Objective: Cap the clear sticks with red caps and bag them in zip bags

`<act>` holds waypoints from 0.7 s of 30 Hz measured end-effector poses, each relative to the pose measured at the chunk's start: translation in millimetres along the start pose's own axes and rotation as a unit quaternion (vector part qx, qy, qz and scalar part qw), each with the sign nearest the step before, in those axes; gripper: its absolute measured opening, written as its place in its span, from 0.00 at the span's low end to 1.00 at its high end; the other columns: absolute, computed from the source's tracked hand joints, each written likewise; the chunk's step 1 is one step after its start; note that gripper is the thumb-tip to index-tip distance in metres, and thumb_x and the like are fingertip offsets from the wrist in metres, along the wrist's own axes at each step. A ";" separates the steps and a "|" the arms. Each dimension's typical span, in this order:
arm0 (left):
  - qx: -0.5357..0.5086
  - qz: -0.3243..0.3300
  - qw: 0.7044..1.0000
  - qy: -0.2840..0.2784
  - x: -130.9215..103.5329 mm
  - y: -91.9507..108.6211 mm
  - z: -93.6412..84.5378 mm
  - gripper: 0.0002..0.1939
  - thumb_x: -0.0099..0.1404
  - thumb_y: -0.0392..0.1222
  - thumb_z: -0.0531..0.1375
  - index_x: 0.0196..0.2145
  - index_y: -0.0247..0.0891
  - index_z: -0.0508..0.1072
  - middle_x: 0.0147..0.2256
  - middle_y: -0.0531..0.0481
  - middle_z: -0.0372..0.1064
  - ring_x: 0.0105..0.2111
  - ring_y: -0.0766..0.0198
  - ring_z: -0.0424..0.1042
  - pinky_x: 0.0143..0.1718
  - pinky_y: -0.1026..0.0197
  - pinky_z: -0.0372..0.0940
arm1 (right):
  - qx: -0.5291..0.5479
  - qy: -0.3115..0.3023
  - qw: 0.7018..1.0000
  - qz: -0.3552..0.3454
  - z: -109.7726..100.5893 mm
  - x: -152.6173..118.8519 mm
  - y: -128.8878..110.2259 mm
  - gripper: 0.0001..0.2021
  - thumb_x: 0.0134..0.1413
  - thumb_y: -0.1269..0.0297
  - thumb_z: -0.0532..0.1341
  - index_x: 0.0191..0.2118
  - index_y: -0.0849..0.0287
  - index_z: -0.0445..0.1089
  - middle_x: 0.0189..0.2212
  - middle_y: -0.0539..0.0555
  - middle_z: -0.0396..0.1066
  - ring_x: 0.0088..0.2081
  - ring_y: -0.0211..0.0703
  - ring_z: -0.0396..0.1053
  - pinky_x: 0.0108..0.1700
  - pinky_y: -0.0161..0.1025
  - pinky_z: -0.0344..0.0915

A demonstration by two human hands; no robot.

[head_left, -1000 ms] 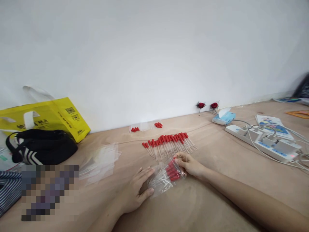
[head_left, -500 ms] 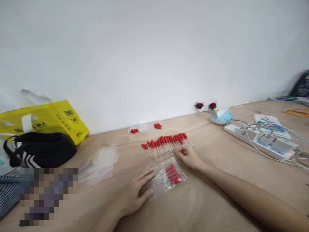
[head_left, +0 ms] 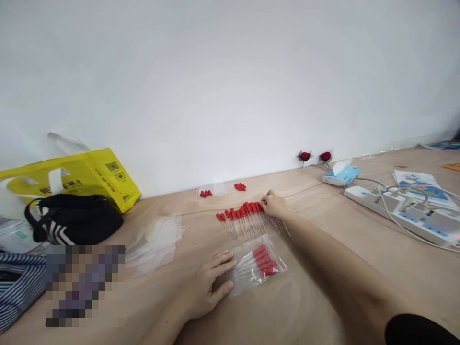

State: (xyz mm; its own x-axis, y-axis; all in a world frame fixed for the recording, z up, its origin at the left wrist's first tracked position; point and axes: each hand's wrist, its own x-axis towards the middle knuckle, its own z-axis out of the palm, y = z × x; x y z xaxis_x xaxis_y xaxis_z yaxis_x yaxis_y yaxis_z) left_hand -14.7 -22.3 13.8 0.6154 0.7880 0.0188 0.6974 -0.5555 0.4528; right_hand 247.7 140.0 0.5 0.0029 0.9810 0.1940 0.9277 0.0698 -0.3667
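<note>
A clear zip bag (head_left: 247, 280) lies in front of me with several red-bulbed droppers (head_left: 265, 261) inside. My left hand (head_left: 210, 285) rests open on the table, its fingertips on the bag's left edge. Beyond the bag is a row of loose glass droppers (head_left: 246, 215), red bulbs pointing away from me. At the row's right end my right hand (head_left: 276, 205) is closed at the bulbs of the droppers there. It covers part of them, so how many its fingers grip is hidden.
Flat clear bags (head_left: 158, 242) are stacked at left, near a black bag (head_left: 86, 218) and a yellow bag (head_left: 124, 184). Small red bulbs (head_left: 240, 186) lie on plastic by the wall. At right are a tissue pack (head_left: 341, 176) and a power strip (head_left: 402, 213) with cables.
My right hand has moved from the lower ends of the droppers up to the red bulbs at the row's right end. The left hand stays by the bag; the view has shifted slightly.
</note>
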 end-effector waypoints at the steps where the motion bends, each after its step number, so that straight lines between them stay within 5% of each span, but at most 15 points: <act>1: 0.001 0.000 1.000 -0.003 0.1 0.0 0.2 0.20 0.61 0.45 0.52 0.52 0.45 0.62 0.56 0.47 0.55 0.56 0.55 0.52 0.55 0.45 0.49 | -0.001 -0.002 1.000 0.003 0.0 0.7 0.4 0.13 0.53 0.58 0.52 0.36 0.56 0.72 0.42 0.56 0.63 0.38 0.44 0.67 0.38 0.37 0.58; 13: -0.008 0.005 1.000 -0.001 0.4 -1.2 -0.5 0.21 0.61 0.44 0.53 0.53 0.46 0.61 0.56 0.49 0.55 0.56 0.56 0.52 0.55 0.45 0.50 | 0.021 0.020 0.999 0.032 -12.5 -5.2 4.6 0.13 0.53 0.59 0.52 0.38 0.59 0.69 0.40 0.57 0.64 0.37 0.42 0.66 0.36 0.35 0.57; 17: 0.002 0.005 1.000 0.009 -1.7 0.7 1.0 0.21 0.61 0.44 0.52 0.53 0.45 0.61 0.55 0.48 0.55 0.56 0.55 0.52 0.56 0.45 0.47 | 0.045 0.045 0.998 0.000 -17.1 -32.9 -1.4 0.12 0.54 0.60 0.51 0.37 0.58 0.68 0.39 0.55 0.66 0.37 0.40 0.65 0.36 0.33 0.56; 21: 0.006 0.014 1.000 0.009 -10.9 0.1 -2.7 0.21 0.60 0.41 0.53 0.52 0.45 0.63 0.54 0.48 0.57 0.55 0.55 0.54 0.55 0.45 0.49 | 0.147 0.012 0.984 -0.100 -21.4 -83.0 -3.5 0.15 0.50 0.52 0.53 0.27 0.59 0.66 0.25 0.52 0.67 0.27 0.37 0.63 0.30 0.33 0.55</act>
State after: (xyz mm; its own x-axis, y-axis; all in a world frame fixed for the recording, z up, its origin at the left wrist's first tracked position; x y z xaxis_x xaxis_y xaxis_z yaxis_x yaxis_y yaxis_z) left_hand -22.4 -30.2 16.1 0.6286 0.7763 0.0466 0.6846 -0.5808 0.4405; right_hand 252.2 54.4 5.1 -0.1572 0.9378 0.3095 0.7629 0.3143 -0.5650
